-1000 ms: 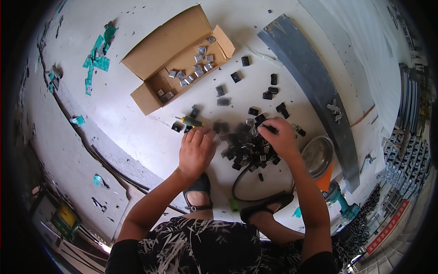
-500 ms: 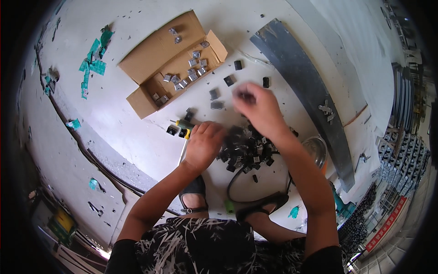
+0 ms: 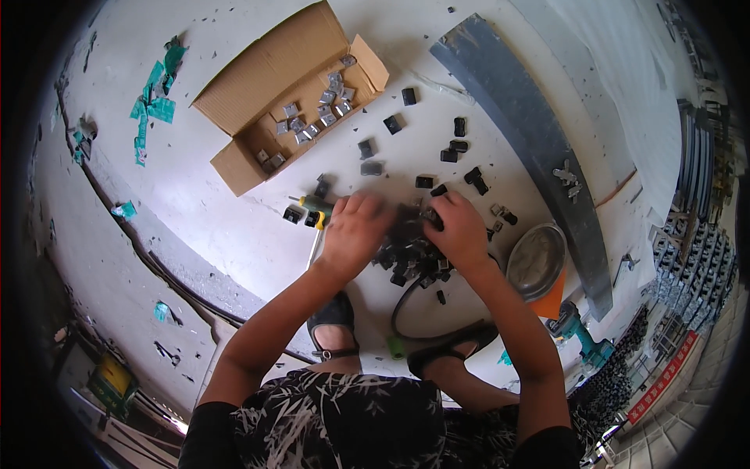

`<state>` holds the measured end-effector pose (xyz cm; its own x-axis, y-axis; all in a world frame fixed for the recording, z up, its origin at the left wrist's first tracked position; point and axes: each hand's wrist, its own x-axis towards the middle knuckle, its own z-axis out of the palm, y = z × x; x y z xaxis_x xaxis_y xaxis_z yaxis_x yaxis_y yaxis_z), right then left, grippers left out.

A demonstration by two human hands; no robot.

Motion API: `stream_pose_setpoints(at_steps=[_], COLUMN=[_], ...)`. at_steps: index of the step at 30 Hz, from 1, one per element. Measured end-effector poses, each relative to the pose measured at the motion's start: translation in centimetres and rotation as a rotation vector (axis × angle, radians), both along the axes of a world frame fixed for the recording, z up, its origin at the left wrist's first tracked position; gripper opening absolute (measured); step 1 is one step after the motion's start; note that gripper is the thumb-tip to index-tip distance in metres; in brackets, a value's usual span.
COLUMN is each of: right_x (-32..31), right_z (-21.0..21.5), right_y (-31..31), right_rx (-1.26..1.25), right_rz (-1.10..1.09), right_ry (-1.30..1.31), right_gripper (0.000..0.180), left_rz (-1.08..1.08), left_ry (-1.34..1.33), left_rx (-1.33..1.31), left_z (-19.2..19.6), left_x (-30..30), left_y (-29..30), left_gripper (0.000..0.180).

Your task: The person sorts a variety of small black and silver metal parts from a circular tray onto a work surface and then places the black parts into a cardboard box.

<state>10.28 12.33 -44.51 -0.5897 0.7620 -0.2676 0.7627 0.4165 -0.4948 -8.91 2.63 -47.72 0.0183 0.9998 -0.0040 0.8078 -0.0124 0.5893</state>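
My left hand (image 3: 356, 233) is over the left side of a heap of small black clips (image 3: 408, 254), its fingers curled and pressed together. Blur at the fingertips hides what they hold. On the heap's right side my right hand (image 3: 459, 227) is closed, with a small black clip (image 3: 431, 220) between thumb and fingers. A screwdriver with a green handle (image 3: 314, 205) lies just left of my left hand. Beside it is a yellow-ended tool with a pale shaft (image 3: 314, 248), partly covered by that hand.
An open cardboard box (image 3: 258, 82) with several metal pieces lies at the far left. Loose black clips (image 3: 392, 124) are scattered ahead. A long grey panel (image 3: 525, 117) stretches along the right, near a round metal bowl (image 3: 537, 262) and a teal power tool (image 3: 582, 338).
My right hand has come down and nearer from above the scattered clips to the heap. More black clips now lie ahead of it. My left hand remains near the heap's left side.
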Motion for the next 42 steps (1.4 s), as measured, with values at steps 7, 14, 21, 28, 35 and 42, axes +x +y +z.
stream_pose_setpoints(at_steps=[7,14,21,28,35,42], right_x=[2.1,0.2,-0.6,-2.2,-5.6,-9.2], right_z=[0.9,-0.3,-0.9,0.9,5.4,5.1], right_y=[0.3,-1.1,-2.0,-1.4,4.3,5.2], right_rx=[-0.997,-0.102,-0.027,-0.079,-1.106,-0.620], right_rz=[-0.549,0.024,0.098,0.106,-0.637,-0.365], right_ry=[0.709,-0.082,-0.175,-0.192,0.714,0.596], right_gripper=[0.023,0.019,0.023,0.026,0.019,0.030], left_rz=[-0.031,0.066,0.147,0.256,0.274,0.128], left_ry=[-0.067,-0.080,-0.117,-0.268,-0.354,-0.139], left_rx=[-0.050,-0.054,0.004,0.093,-0.127,-0.120], left_z=[0.0,-0.5,0.1,1.7,3.0,0.2], left_x=[-1.1,-1.0,-1.2,-2.5,-2.1,1.0], left_y=[0.1,0.1,-0.3,0.0,-1.7,-3.6], left_gripper=[0.030,0.026,0.023,0.024,0.024,0.026])
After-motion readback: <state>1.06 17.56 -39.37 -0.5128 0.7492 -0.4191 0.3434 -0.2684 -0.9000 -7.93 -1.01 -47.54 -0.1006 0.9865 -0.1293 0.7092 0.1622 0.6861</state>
